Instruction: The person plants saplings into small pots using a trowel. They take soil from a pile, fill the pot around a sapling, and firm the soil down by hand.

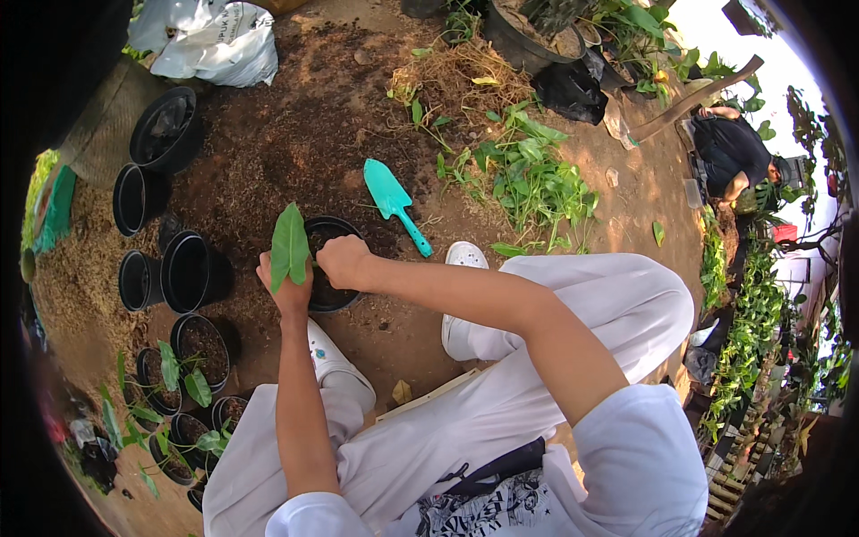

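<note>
A black plastic pot stands on the soil between my feet, dark inside. At its left side my left hand is closed around a leafy plant. The plant's one broad green leaf covers most of those fingers and the stem. My right hand reaches over the pot from the right with its fingers curled into a fist. What that fist holds, if anything, is hidden. A turquoise trowel lies on the soil beyond the pot to the right, touched by neither hand.
Several black pots stand at the left, with potted leafy plants nearer me. A white sack lies at the far left. Cut green vines and dry roots are heaped beyond the trowel. Another person bends down at far right.
</note>
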Tool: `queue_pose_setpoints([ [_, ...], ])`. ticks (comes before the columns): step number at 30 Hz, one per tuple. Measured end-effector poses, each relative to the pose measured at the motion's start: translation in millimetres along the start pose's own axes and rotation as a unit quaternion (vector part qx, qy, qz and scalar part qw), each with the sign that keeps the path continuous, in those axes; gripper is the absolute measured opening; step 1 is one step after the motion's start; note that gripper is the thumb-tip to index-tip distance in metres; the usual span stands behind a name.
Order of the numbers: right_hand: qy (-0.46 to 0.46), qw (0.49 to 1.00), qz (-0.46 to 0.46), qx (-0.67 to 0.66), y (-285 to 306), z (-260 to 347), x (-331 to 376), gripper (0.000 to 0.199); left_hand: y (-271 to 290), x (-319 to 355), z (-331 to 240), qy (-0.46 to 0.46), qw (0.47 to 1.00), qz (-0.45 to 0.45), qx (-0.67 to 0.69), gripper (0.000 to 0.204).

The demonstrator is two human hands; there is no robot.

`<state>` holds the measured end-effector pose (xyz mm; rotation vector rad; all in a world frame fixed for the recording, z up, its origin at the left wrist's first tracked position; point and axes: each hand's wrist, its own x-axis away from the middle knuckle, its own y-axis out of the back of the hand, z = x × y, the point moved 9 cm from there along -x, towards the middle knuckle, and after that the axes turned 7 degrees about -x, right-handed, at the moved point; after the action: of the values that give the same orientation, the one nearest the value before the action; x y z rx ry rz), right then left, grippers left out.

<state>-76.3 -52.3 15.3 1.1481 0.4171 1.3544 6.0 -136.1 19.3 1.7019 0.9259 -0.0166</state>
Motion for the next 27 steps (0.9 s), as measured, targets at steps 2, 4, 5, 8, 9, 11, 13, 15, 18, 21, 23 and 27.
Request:
queue_pose_setpoints([
  [2, -0.018, 1.000, 0.009, 0.013, -5, -5, -2, 0.020, -2, 0, -4, -0.011, 1.000, -0.001, -0.007, 0.018],
  [4, -0.024, 0.999, 0.019, 0.024, -10, -4, 0, 0.018, 0, -1, -6, -0.009, 1.000, 0.001, -0.003, 0.018],
  [5, -0.026, 0.999, 0.025, 0.031, -12, -5, 0, 0.018, 0, -3, -7, -0.006, 1.000, 0.001, -0.001, 0.018],
  [8, -0.020, 1.000, 0.020, 0.012, -12, 4, 2, 0.015, 5, -2, -2, -0.012, 1.000, -0.012, 0.005, 0.018],
  [9, -0.012, 1.000, 0.012, 0.025, -14, 5, 1, 0.014, 4, -3, -4, -0.016, 1.000, -0.009, -0.002, 0.018],
  [11, 0.002, 0.999, -0.005, 0.052, -19, 9, 3, 0.012, 3, -3, -8, -0.024, 1.000, -0.004, -0.015, 0.017],
  [13, 0.021, 0.996, -0.023, 0.079, -16, 17, 4, 0.010, 2, -2, -3, -0.022, 1.000, -0.005, -0.004, 0.016],
  [15, 0.030, 0.994, -0.037, 0.100, -10, 18, 4, 0.010, -1, -1, 1, -0.020, 1.000, -0.006, -0.005, 0.016],
  [18, 0.033, 0.991, -0.052, 0.121, 3, 9, 4, 0.010, -2, -2, 1, -0.015, 1.000, -0.003, -0.012, 0.016],
  [21, 0.031, 0.989, -0.064, 0.130, 15, -5, 4, 0.009, 2, -4, -6, -0.009, 1.000, 0.005, 0.003, 0.015],
  [23, 0.027, 0.989, -0.066, 0.129, 13, -14, 3, 0.008, 3, -6, -11, -0.011, 1.000, 0.001, 0.006, 0.014],
  [27, 0.038, 0.989, -0.022, 0.140, 19, -4, 5, 0.008, 1, -3, 1, 0.020, 0.999, 0.025, 0.020, 0.017],
])
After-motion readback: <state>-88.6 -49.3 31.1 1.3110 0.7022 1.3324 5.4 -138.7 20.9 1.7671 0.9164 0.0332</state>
